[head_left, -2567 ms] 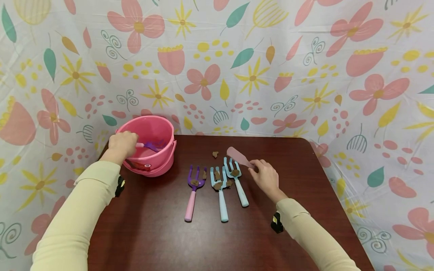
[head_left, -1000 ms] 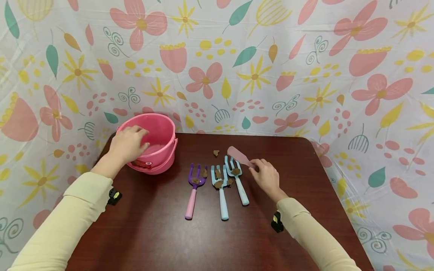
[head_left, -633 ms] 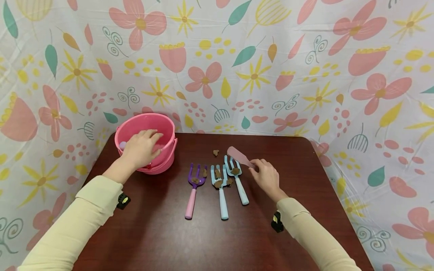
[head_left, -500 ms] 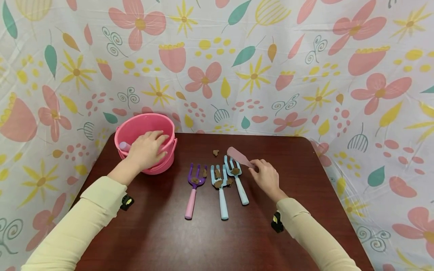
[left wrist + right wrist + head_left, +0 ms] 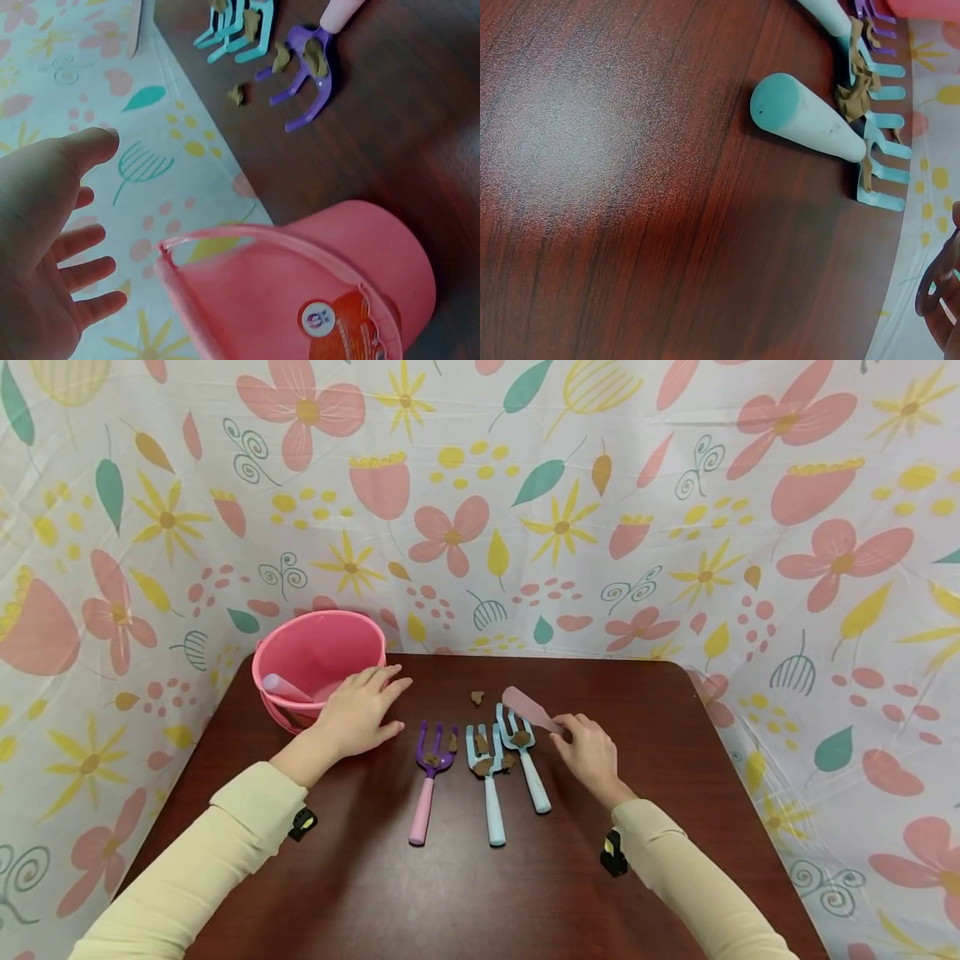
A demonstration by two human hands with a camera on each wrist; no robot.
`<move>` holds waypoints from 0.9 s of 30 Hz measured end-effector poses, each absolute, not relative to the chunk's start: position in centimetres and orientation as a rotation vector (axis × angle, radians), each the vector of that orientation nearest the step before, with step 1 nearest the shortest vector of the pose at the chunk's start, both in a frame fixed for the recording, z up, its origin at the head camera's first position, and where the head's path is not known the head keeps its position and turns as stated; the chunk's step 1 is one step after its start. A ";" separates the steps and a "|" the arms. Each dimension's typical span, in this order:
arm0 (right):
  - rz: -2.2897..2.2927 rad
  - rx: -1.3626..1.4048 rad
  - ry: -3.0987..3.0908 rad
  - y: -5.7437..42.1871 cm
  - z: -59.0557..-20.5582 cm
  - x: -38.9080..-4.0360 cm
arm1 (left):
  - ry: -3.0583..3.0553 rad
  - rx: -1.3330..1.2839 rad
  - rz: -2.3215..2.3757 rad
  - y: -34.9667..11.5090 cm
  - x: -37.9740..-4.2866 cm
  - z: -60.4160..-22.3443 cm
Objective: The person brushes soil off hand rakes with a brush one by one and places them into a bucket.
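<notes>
left hand (image 5: pixel 358 714) empty beside pink bucket (image 5: pixel 322 647), right hand (image 5: pixel 588 752) gripping pink spatula (image 5: pixel 528 704), best steered clear of nearer blue garden fork (image 5: pixel 527 762).

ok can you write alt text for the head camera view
A person's right hand holds a pink flat-bladed tool near three small forks with brown bits on a dark table. The empty left hand partly hides a pink bucket; floral cloth hangs behind.

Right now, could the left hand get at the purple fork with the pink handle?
Probably yes: the left hand looks empty, and nothing shows between it and the purple fork. Brown pieces sit on its head, but its pink handle is uncovered.
</notes>
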State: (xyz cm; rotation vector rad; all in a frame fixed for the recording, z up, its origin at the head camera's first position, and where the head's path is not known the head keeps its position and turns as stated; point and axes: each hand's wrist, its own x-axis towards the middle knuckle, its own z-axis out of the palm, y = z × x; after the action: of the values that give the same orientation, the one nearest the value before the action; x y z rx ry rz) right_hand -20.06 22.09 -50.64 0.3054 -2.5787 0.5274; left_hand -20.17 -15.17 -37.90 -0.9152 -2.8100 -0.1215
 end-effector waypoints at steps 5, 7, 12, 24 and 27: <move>0.536 0.315 -2.574 22.1 -50.7 -20.0 | -2.827 -0.963 -0.123 -14.6 -19.9 -38.8; 0.541 0.321 -2.567 22.1 -50.8 -20.0 | -2.829 -0.975 -0.110 -14.4 -19.8 -39.2; 0.546 0.328 -2.559 22.0 -50.8 -20.0 | -2.849 -0.979 -0.111 -14.0 -19.5 -40.3; 0.542 0.327 -2.584 21.9 -50.9 -19.9 | -2.945 -0.879 -0.192 -12.9 -18.1 -43.5; 0.544 0.325 -2.587 21.9 -50.9 -19.9 | -2.963 -0.847 -0.197 -12.7 -17.6 -44.4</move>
State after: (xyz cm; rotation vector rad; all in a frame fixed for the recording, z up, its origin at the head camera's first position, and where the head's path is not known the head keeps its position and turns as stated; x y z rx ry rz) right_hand -19.88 21.91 -50.93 0.3246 -2.5866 0.5437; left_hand -17.64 -12.73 -44.44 -0.8466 -2.9634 -0.1973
